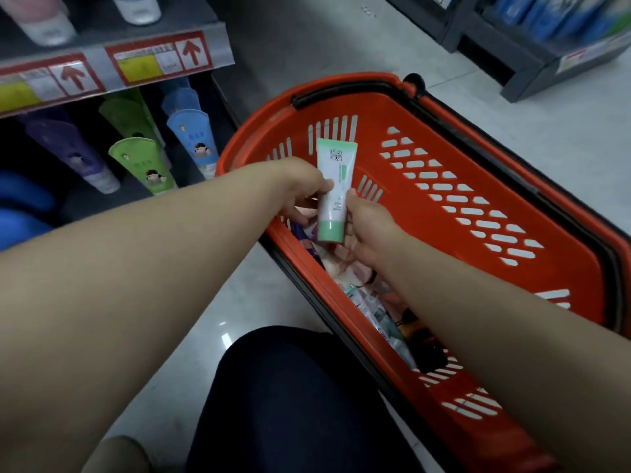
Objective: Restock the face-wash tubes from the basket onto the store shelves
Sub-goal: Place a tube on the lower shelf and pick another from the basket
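Observation:
A white face-wash tube with a green cap (333, 196) stands cap-down above the near end of the orange basket (444, 186). My left hand (300, 189) pinches the tube's left side, and my right hand (367, 230) holds it from the right near the cap. Several more tubes (372, 302) lie piled along the basket's near wall, partly hidden by my right forearm. The lower shelf on the left carries purple (75, 155), green (143, 165) and blue tubes (194, 138).
The shelf edge (112, 66) with red-arrow price labels juts out at upper left, with pink and white bottles above it. A dark shelf unit (532, 46) stands across the aisle at upper right. My dark-trousered knee (290, 397) is at the bottom, on pale floor tiles.

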A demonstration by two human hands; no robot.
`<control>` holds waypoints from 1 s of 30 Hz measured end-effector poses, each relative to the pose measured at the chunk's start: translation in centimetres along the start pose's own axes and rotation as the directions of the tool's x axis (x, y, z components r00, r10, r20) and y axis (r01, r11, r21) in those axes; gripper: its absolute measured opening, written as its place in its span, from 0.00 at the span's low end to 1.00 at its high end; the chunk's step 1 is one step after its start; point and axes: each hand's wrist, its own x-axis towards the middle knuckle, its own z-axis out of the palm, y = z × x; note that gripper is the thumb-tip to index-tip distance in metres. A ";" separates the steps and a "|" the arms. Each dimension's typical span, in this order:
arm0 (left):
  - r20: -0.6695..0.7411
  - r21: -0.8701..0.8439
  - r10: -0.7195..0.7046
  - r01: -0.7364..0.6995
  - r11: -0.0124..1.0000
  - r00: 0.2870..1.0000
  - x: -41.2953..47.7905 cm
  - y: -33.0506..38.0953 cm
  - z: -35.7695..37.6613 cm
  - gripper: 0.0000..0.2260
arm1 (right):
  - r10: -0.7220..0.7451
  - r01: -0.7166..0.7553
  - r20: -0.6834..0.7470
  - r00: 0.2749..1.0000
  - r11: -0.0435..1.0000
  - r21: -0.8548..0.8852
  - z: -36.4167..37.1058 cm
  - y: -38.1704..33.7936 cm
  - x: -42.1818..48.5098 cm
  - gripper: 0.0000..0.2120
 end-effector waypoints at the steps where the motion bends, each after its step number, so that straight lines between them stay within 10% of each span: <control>1: 0.013 -0.030 0.009 -0.008 1.000 1.000 -0.3 -0.1 -0.1 0.12 | -0.015 0.015 -0.006 1.000 1.000 -0.005 0.1 -0.1 -0.1 0.15; 14: -0.107 -0.459 0.243 -0.265 0.848 0.964 -5.9 0.9 -3.4 0.03 | -0.230 0.236 0.095 0.968 0.970 -0.061 4.2 -5.1 -3.2 0.15; 30: -0.484 -0.418 0.362 -0.574 0.704 0.797 -17.0 -1.8 -17.1 0.08 | -0.343 0.470 0.463 0.817 0.861 -0.192 20.8 -7.2 -11.8 0.10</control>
